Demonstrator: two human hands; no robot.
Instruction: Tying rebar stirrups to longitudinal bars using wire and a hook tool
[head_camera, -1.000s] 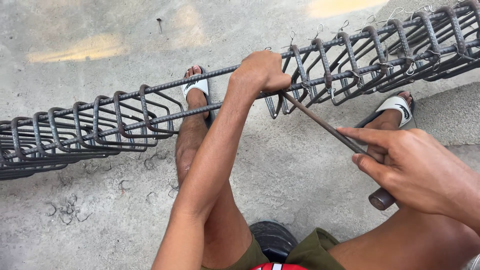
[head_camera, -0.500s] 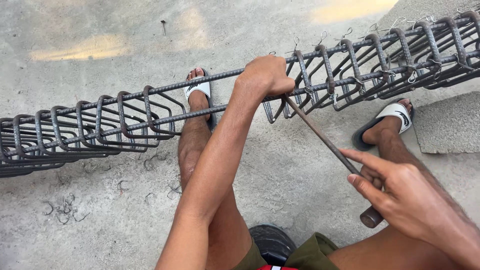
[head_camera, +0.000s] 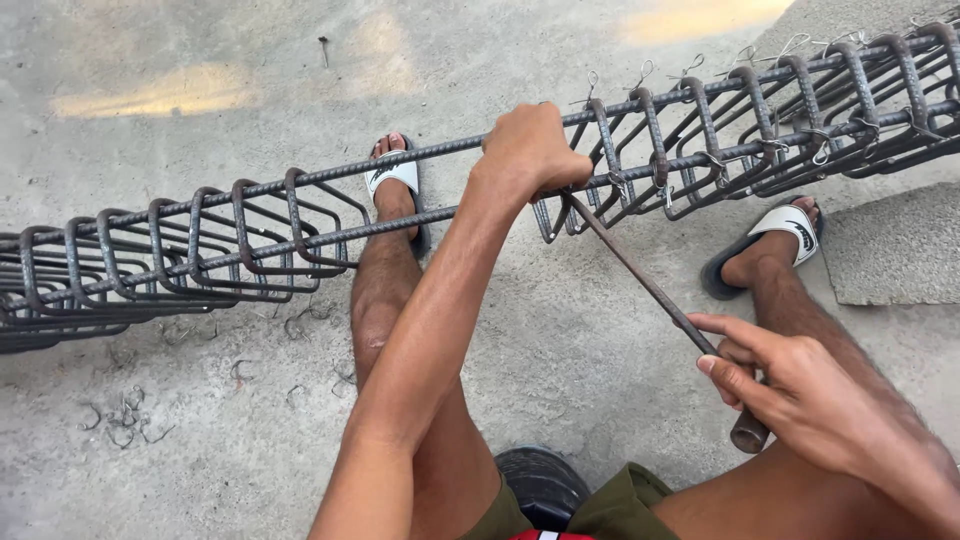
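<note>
Rebar cage (head_camera: 250, 235) still gripped by left hand (head_camera: 530, 150); right hand (head_camera: 800, 395), holding tying hook (head_camera: 650, 290), sits lower.

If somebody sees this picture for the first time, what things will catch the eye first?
A long cage of rusty steel bars with square rings crosses the frame above the concrete floor. The left hand grips it at centre, while the right hand at lower right holds a thin metal rod tool that reaches up to the cage.
</note>
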